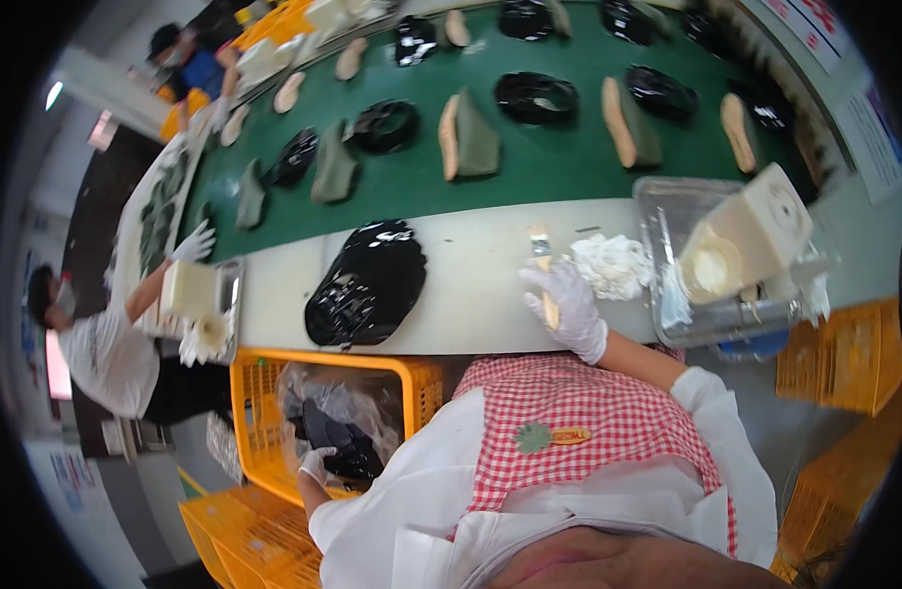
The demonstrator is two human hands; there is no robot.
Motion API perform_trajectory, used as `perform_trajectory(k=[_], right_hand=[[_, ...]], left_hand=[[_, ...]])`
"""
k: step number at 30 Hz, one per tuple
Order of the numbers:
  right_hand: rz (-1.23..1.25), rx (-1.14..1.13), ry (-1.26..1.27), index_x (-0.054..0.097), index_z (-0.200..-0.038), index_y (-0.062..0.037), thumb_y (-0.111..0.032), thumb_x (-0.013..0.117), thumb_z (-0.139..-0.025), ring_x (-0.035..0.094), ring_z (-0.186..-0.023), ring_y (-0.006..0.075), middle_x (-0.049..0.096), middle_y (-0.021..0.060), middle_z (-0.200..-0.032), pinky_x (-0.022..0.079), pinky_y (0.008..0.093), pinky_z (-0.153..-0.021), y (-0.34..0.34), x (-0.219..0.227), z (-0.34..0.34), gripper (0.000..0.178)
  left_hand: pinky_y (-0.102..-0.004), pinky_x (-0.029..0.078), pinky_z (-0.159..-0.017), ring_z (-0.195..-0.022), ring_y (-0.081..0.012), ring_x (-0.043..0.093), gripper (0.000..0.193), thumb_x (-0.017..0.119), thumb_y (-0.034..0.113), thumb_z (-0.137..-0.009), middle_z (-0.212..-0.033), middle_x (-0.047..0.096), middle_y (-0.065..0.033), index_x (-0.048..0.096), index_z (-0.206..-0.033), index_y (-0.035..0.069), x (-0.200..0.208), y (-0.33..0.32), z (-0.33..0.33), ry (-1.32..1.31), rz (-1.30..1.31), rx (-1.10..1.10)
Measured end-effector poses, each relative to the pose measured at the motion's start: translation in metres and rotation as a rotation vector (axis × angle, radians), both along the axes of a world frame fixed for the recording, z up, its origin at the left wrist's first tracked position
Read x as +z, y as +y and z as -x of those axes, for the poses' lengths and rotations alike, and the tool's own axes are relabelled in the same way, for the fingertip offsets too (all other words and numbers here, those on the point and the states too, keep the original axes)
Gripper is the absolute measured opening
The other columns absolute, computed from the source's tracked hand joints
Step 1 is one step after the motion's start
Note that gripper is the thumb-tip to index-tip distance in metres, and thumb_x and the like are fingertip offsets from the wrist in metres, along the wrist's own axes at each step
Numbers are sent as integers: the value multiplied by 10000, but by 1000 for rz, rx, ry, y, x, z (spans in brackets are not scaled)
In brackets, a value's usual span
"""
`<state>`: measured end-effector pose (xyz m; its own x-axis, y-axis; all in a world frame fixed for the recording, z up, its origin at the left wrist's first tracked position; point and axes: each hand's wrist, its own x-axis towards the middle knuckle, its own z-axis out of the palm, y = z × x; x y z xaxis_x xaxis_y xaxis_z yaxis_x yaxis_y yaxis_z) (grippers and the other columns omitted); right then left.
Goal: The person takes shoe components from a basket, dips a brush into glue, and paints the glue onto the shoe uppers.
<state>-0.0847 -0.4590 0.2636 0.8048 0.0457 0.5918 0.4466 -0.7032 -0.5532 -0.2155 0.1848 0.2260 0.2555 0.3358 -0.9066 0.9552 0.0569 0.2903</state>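
Note:
My right hand (567,306), in a white glove, grips a small brush (541,257) by its wooden handle over the white bench edge (470,294), bristles pointing away from me. My left hand (318,463), also gloved, reaches down into a plastic-lined yellow crate (264,373) and touches a black shoe part (338,447) inside it. A glossy black shoe upper (367,285) lies on the bench between my hands. A crumpled white rag (610,265) sits just right of the brush.
A green conveyor belt (529,172) carries several black uppers and tan-and-olive soles. A clear tray (667,211) with a tilted cream glue container (740,240) stands at right. A co-worker at left handles a similar container (191,294). Yellow crates (844,358) flank me.

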Motion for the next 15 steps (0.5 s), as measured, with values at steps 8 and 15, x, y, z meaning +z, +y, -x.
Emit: perform_trajectory(k=[8, 15], right_hand=[[-39, 35, -78, 608, -1183, -90, -87, 709, -811, 547, -821, 309, 624, 124, -991, 450, 412, -757, -2, 4, -3, 385], [-64, 65, -95, 597, -1192, -78, -75, 708, -812, 536, -796, 309, 618, 129, -971, 442, 419, -742, 2, 3, -7, 397]], left_hand=[[-494, 538, -798, -870, -334, 656, 232, 582, 193, -834, -898, 698, -136, 668, -958, 18, -24, 44, 54, -432, 289, 418], [-424, 573, -779, -812, -302, 681, 289, 525, 181, -859, -888, 696, -155, 684, -971, -33, 32, 36, 39, -850, 184, 412]])
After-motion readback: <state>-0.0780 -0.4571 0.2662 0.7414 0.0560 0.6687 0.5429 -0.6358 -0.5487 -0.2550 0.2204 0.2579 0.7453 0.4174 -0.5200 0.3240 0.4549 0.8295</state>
